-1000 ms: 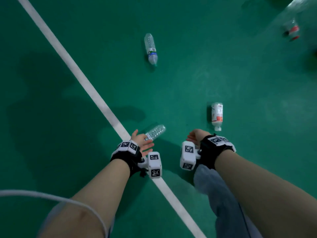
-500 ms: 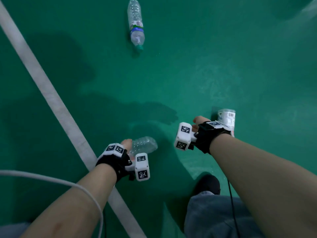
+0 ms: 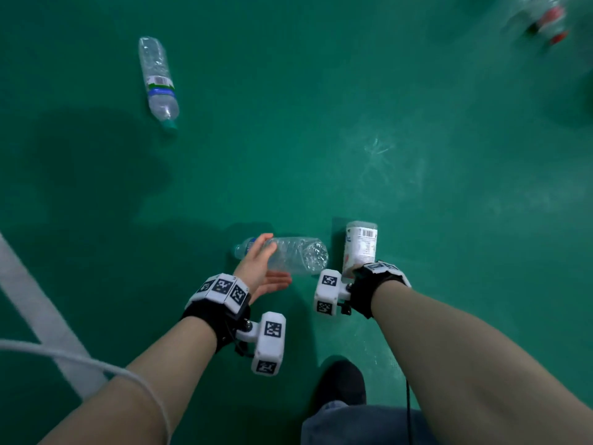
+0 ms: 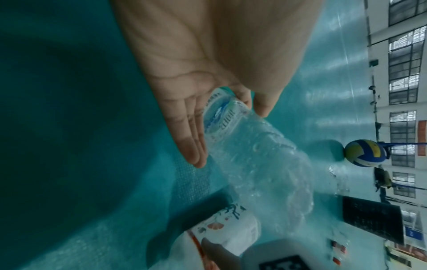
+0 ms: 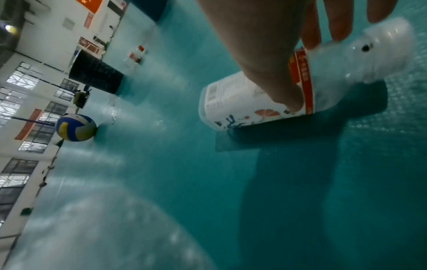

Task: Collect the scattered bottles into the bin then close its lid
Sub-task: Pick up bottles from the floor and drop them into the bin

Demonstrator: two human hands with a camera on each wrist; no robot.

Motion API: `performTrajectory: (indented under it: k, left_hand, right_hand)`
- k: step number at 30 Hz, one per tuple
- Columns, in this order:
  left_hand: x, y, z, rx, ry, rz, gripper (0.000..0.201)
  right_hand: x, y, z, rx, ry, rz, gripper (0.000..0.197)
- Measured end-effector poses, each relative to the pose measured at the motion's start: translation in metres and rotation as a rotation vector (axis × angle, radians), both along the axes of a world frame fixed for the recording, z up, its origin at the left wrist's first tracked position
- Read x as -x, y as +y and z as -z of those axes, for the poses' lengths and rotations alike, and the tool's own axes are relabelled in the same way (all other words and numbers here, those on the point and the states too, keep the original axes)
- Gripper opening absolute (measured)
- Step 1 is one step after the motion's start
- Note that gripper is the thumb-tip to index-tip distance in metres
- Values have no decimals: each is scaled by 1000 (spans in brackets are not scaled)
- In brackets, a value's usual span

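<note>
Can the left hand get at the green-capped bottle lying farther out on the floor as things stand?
Probably not yet: the left hand already holds the clear bottle, and the green-capped bottle lies well beyond it. Bare floor lies between; nothing blocks.

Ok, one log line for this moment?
left hand: holds clear bottle | right hand: grips white bottle | bin: far

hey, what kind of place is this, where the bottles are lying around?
Most likely an indoor sports hall: a green court floor with a white boundary line, a volleyball resting near the wall, and tall gridded windows behind it.
</note>
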State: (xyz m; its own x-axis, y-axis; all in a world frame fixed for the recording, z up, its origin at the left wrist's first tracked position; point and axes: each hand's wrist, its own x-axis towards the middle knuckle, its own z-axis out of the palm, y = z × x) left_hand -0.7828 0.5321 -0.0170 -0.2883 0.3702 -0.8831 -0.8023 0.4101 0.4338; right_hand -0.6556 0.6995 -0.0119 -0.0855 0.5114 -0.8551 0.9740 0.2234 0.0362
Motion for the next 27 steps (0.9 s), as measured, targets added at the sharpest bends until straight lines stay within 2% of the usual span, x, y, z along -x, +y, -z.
performTrajectory:
  k: [1,2,3,4,6,8,10,11,13,16,20,23,27]
  left_hand:
    - [2,-4,-2,12,-4,0,23]
    - [4,-9,-4,16,-10,-1,22]
    - [6,-15,-7,28,-12,8,22]
    - [11,-20,-9,37,-4,10,23]
    - [23,-28,-13,41,14,-11,24]
    - [34,-34,-17,62,46,-38,25]
    - [39,-42,-31,107,88,-68,29]
    - [42,-47,-42,131,122,-61,27]
    - [44,-62,-76,155,171,2,22]
    - [50,-98,-140,165,215,103,30]
    - [79,-152,-256,196,293,121,37]
    - [103,-204,-358,142,277,15,41]
    - [126,-274,-508,99,323,-170,69]
  right_hand:
    - [4,-2,5,121,18,141,44]
    - [6,-1,12,222,113,256,44]
    - [2,1,27,240,182,344,49]
    - [-3,1,37,233,182,375,56]
    - [-10,2,55,238,124,613,74]
    - [4,-10,24,201,90,662,80]
    - [26,-22,-20,195,114,736,69]
    - [33,-25,-38,209,141,772,63]
    - [48,-34,-79,230,182,809,69]
    - [66,-66,-154,284,192,808,79]
    - [105,-122,-267,332,212,692,70]
    - [147,-172,-367,405,228,547,60]
    - [212,-249,-504,490,316,288,51]
